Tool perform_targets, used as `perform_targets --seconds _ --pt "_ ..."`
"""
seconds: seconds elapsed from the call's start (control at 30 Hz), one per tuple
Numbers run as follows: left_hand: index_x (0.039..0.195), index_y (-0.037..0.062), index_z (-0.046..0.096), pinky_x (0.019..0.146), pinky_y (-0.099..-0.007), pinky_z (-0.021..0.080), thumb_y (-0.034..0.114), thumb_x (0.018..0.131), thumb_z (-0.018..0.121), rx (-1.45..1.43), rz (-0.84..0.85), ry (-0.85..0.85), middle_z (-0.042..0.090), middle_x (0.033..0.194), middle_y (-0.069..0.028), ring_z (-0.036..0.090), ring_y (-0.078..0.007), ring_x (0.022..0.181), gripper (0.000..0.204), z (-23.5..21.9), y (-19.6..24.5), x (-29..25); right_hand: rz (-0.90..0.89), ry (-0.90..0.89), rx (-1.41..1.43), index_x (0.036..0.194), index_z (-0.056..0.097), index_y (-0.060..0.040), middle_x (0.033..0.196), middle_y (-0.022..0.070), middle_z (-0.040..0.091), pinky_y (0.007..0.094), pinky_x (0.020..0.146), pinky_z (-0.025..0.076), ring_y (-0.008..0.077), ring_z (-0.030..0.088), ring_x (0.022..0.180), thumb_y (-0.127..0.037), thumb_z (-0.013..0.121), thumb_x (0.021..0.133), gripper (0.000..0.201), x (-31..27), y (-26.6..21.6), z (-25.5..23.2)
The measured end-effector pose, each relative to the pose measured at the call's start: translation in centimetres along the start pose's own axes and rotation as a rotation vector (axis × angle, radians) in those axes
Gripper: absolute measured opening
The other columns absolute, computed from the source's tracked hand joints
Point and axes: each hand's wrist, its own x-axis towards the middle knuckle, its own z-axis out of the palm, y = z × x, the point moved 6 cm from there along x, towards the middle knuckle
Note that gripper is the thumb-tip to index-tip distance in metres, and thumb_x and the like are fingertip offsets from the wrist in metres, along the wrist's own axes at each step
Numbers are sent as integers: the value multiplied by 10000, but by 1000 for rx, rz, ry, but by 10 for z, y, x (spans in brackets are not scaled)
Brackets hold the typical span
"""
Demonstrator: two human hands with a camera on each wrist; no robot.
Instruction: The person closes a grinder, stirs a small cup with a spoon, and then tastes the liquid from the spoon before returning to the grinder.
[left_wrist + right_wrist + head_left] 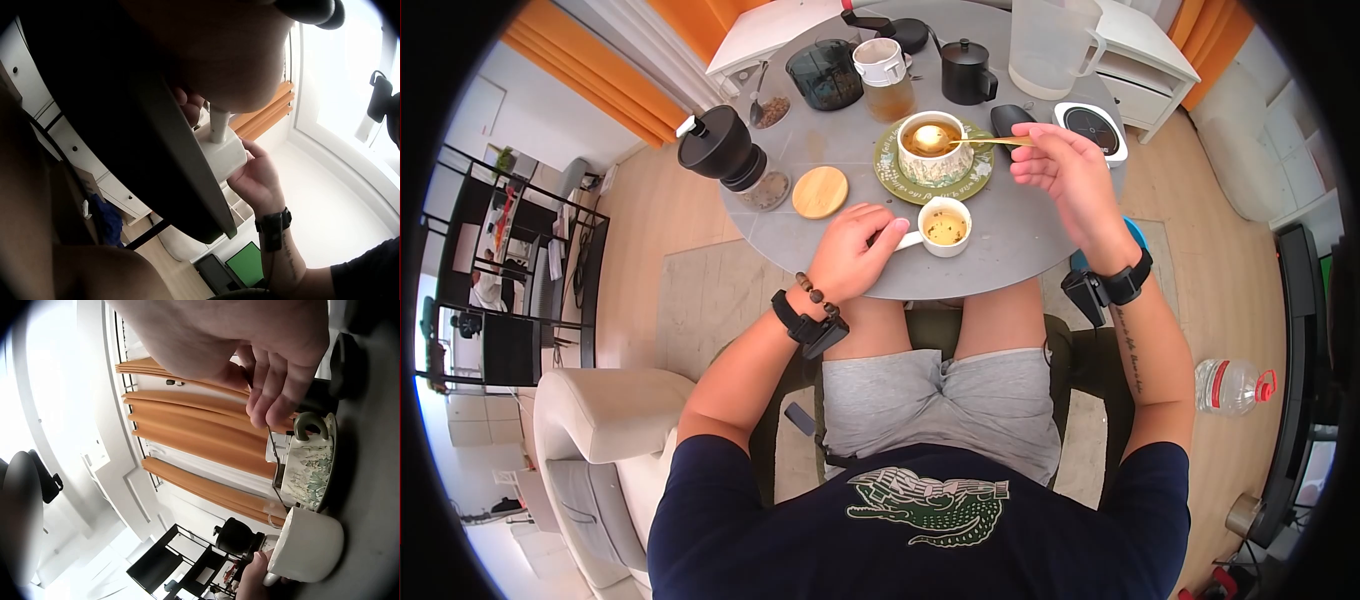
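Note:
My right hand [1068,180] pinches the end of a thin gold spoon [990,141] between thumb and forefinger. The spoon's far end is in amber liquid inside a flowered cup [933,172], where a pale round patch shows. A green patterned saucer [972,190] lies beneath that cup. Nearer the table edge stands a small white cup [952,250] of yellowish liquid with dark bits. My left hand [855,250] grips its handle, and in the right wrist view the left fingers [255,572] touch the handle of the white cup [309,544].
A wooden lid [820,192] and a black grinder [718,148] are at the left of the grey table [800,245]. Behind the flowered cup stand a glass jar [889,100], a black pot [967,75] and a clear pitcher [1050,50]. A round-dial scale [1093,130] is at right.

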Motion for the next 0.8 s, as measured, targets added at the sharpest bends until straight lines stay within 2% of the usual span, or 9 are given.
perform_targets --seconds 0.1,0.17,0.27,0.37,0.5,0.57,0.7,0.8 --pt "869 -35 599 756 -440 454 211 1115 620 -1 6 -4 536 792 -158 526 -332 781 349 0 1 1 2 9 15 1216 780 17 954 76 777 300 823 623 146 743 839 -203 636 1110 284 0 -4 -4" --pt "868 -36 598 757 -440 455 209 1114 619 1 11 -7 536 791 -158 526 -332 781 348 -1 2 1 -39 4 23 1163 789 19 877 39 737 286 757 587 118 688 769 -201 628 1103 279 2 -7 -8" --pt "871 -18 661 781 -465 482 243 1099 647 20 0 3 607 787 -168 576 -367 784 347 -1 2 1 -58 0 23 1114 800 7 819 6 697 270 701 539 96 631 721 -201 629 1099 270 4 -9 -12" --pt "875 -20 659 781 -467 482 242 1099 647 6 -1 8 604 785 -169 576 -367 785 345 -1 2 1 -82 18 -27 1089 810 -11 785 -9 669 255 685 507 83 601 698 -199 631 1095 260 3 -12 -13" --pt "873 -23 656 778 -468 481 239 1099 645 17 -9 3 602 784 -171 576 -367 786 347 -1 2 1 -144 -39 -118 1076 815 -28 780 -16 665 244 673 495 65 593 699 -203 619 1105 264 -3 -20 -5" --pt "872 -23 655 777 -468 481 239 1099 645 22 -9 4 601 783 -171 575 -367 786 347 -2 2 1 -262 -92 -292 1058 810 -33 783 -26 668 237 653 482 54 571 693 -207 618 1117 266 -11 -29 5" --pt "874 -24 655 776 -466 481 234 1099 649 18 -10 2 603 788 -171 576 -367 790 343 -1 1 1 -384 -135 -390 1045 803 -29 806 -26 695 237 632 466 48 566 699 -194 635 1119 247 -25 -37 19" --pt "875 -26 654 779 -465 483 234 1099 653 19 -17 -1 607 793 -172 579 -366 800 343 -1 0 1 -481 -147 -547 1070 797 -8 833 9 728 251 649 485 63 592 720 -169 668 1105 208 -36 -45 28"
